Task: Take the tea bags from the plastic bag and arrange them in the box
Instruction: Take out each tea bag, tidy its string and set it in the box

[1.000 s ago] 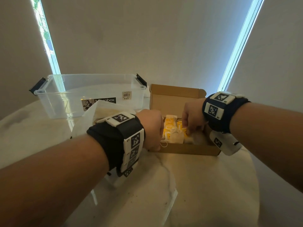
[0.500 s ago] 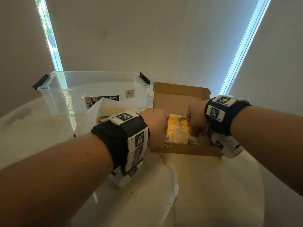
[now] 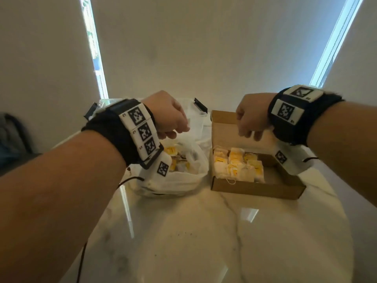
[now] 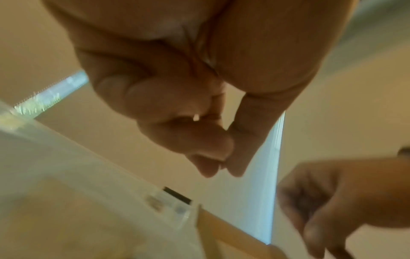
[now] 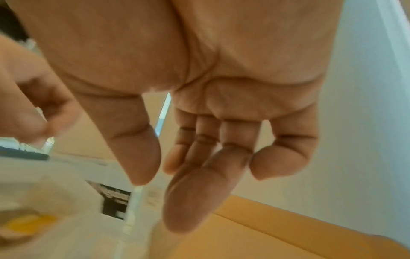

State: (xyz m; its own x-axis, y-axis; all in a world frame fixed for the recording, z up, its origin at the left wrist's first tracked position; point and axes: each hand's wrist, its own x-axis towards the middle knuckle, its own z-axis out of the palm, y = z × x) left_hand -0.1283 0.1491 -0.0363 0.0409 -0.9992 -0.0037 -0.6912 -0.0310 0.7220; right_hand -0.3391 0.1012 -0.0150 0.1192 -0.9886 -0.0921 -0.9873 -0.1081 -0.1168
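Observation:
A brown cardboard box point(image 3: 255, 187) lies open on the table, with several yellow-and-white tea bags point(image 3: 236, 165) lined up in its left part. To its left a white plastic bag point(image 3: 173, 181) gapes open, with more tea bags point(image 3: 171, 152) inside. My left hand point(image 3: 179, 131) hovers above the bag with its fingers curled in. The left wrist view shows the thumb meeting the fingertips of that left hand point(image 4: 221, 166) with nothing between them. My right hand point(image 3: 248, 133) hangs above the box's back flap. In the right wrist view the right hand point(image 5: 177, 175) is relaxed and holds nothing.
A clear plastic storage container point(image 3: 196, 121) with black latches stands behind the bag, mostly hidden by my left wrist. The pale marble table point(image 3: 204, 231) stretches toward me in front of bag and box. A thin black cable point(image 3: 128, 179) runs off my left wrist.
Both hands have lifted out of the box. The left one has moved left over the plastic bag, the right one has risen above the back flap and let go of the tea bags.

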